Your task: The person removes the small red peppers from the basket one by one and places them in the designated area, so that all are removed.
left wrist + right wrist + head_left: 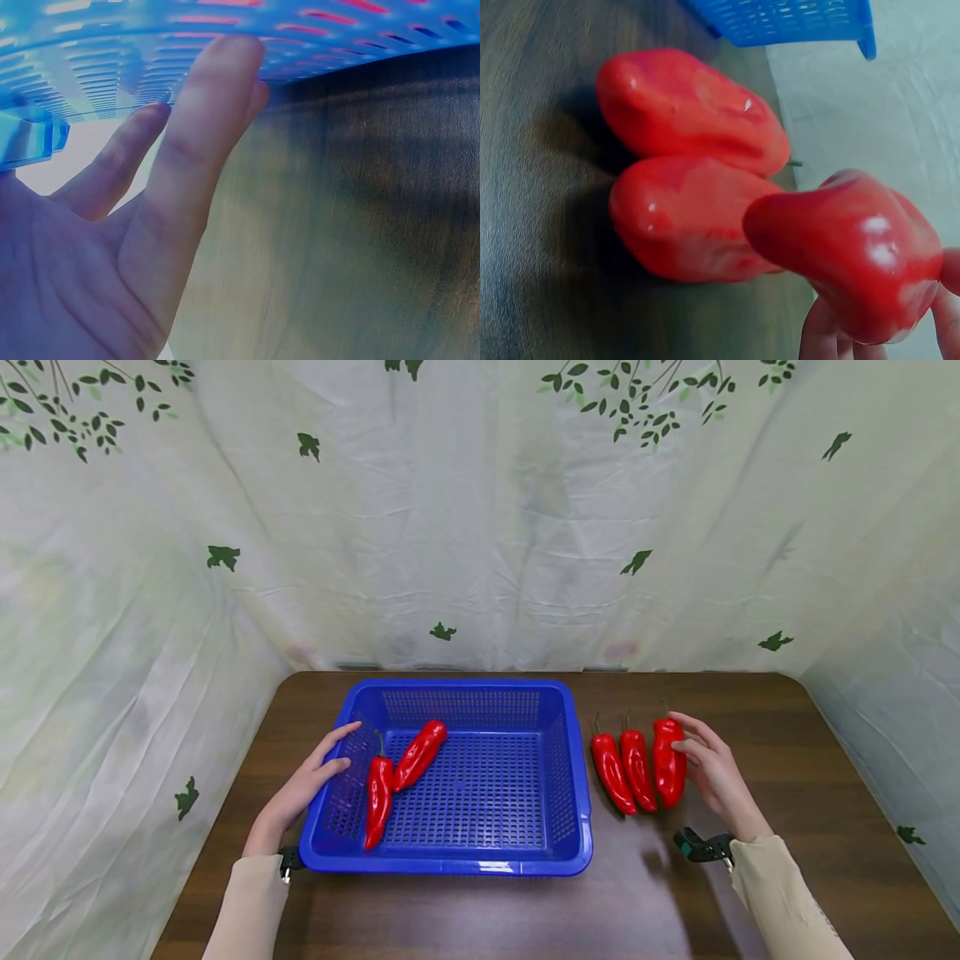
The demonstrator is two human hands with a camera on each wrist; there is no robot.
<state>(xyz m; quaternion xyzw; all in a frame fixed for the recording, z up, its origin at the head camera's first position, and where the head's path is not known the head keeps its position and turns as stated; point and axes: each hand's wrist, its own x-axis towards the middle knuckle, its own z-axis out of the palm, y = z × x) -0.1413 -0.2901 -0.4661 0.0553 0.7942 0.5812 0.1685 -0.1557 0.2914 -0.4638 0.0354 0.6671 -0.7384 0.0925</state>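
Observation:
My right hand (716,772) holds a glossy red pepper (667,764) by its stem-end side, the rightmost of three in a row. In the right wrist view that held pepper (855,255) appears raised and tilted, with fingertips around its far end. Beside it lie two more red peppers, the middle one (637,768) and the left one (611,772). At the left rim of a blue plastic basket (510,867), my left hand (303,785) grips the edge. The left wrist view shows fingers (187,157) against the perforated outer wall. Two red peppers (378,802) lie inside the basket.
Everything stands on a dark brown wooden table (480,918). A pale curtain (480,543) with green leaf prints hangs behind and along both sides. Each wrist wears a black strap with a small camera (697,846).

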